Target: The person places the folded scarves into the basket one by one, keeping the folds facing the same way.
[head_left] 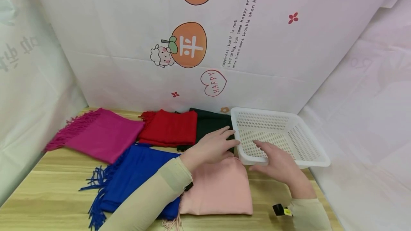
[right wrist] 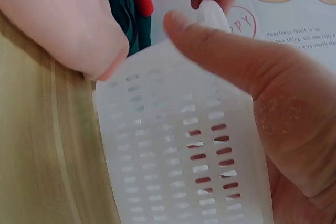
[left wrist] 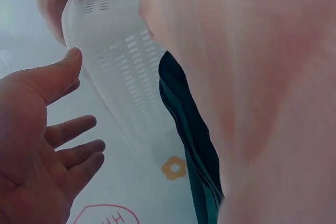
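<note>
A white plastic basket (head_left: 308,142) with slotted walls stands at the back right. My right hand (head_left: 280,163) straddles its near wall, the thumb outside and the fingers inside, spread apart. In the right wrist view the thumb (right wrist: 220,51) extends straight across the rim, and part of the hand shows through the slots. Above the far end of a folded pink scarf (head_left: 221,191), my left hand (head_left: 212,145) reaches toward the basket's left rim. Its fingers (left wrist: 73,156) are loosely spread in the left wrist view, with nothing between them.
A folded blue scarf (head_left: 138,177) lies left of the pink one. Behind are a magenta scarf (head_left: 106,134), a red scarf (head_left: 173,127) and a dark green scarf (head_left: 208,124) beside the basket. White printed cloth (head_left: 257,88) hangs behind the wooden table (head_left: 41,191).
</note>
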